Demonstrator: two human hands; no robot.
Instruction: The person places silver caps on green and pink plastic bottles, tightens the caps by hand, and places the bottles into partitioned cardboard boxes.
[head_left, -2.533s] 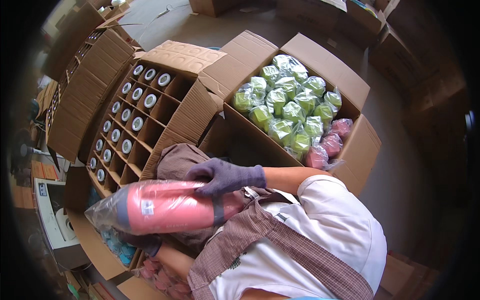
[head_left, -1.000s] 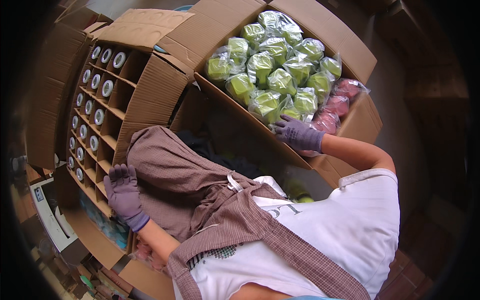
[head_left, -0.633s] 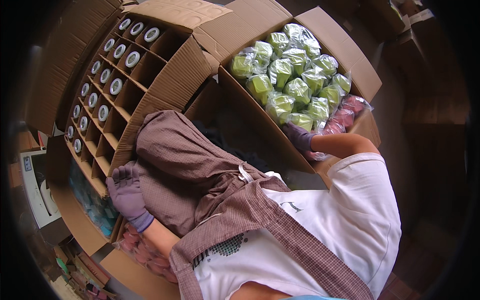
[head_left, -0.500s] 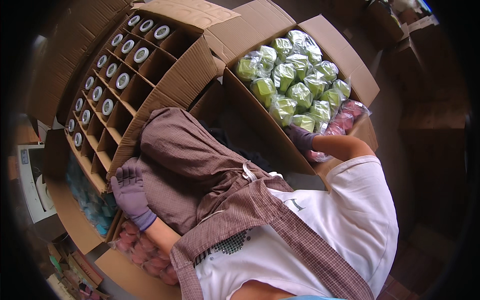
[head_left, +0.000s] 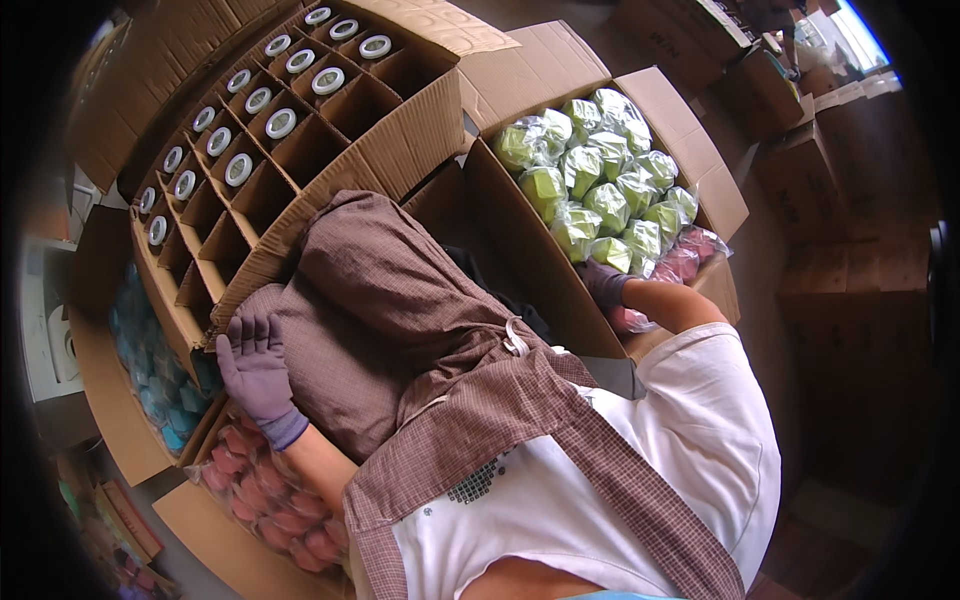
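Note:
My left hand [head_left: 254,375], in a purple-grey glove, rests palm up beside my knee with its fingers stretched out and nothing in it. Close by stands a divided carton [head_left: 375,148], holding several containers with white ring-shaped lids [head_left: 281,124] in some cells. My right hand [head_left: 603,284], gloved too, reaches over the wall of another carton [head_left: 535,265]. It touches the near edge of green pieces in clear plastic wrapping [head_left: 606,204], next to red wrapped pieces [head_left: 683,262]. Its fingers are hidden there, so a grip cannot be made out.
Left of me, an open carton holds blue wrapped pieces [head_left: 158,370]. Below it, more red wrapped pieces [head_left: 265,490] lie in a box near my left forearm. Raised cardboard flaps [head_left: 535,75] stand between the two large cartons. Stacked brown boxes [head_left: 850,290] line the right side.
The whole view has shifted, so the divided carton sits farther right and more red pieces show at lower left. Both hands keep nearly the same places and poses.

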